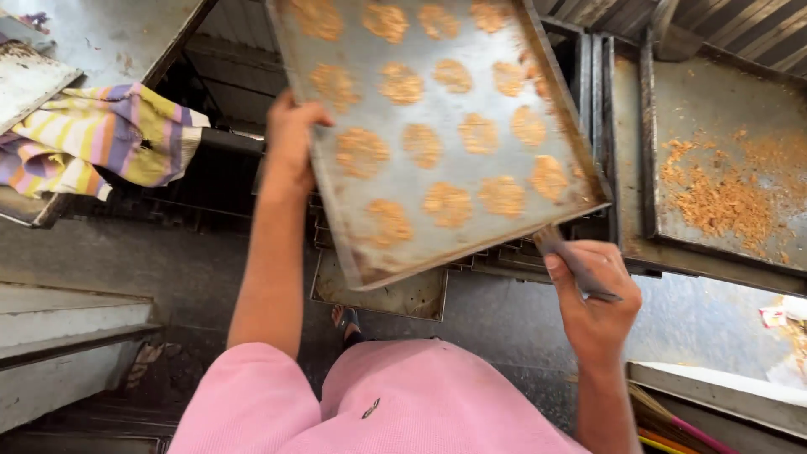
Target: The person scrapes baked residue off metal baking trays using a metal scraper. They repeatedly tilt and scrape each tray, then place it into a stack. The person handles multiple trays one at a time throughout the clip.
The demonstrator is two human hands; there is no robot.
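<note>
The left hand (290, 143) grips the left edge of a tilted metal baking tray (496, 240) dotted with rows of round golden crumb patches (422, 145). The right hand (595, 298) holds a flat metal scraper (570, 262) with its blade touching the tray's lower right corner. To the right, another tray (714, 109) carries a loose heap of crumbs (723, 202). A striped cloth (101, 139) lies at left.

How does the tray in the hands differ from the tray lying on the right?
The held tray is tilted and gripped by the left hand; the right tray lies flat. The held tray carries separate round patches in rows; the right tray holds one loose crumb heap. Both are worn grey metal.
</note>
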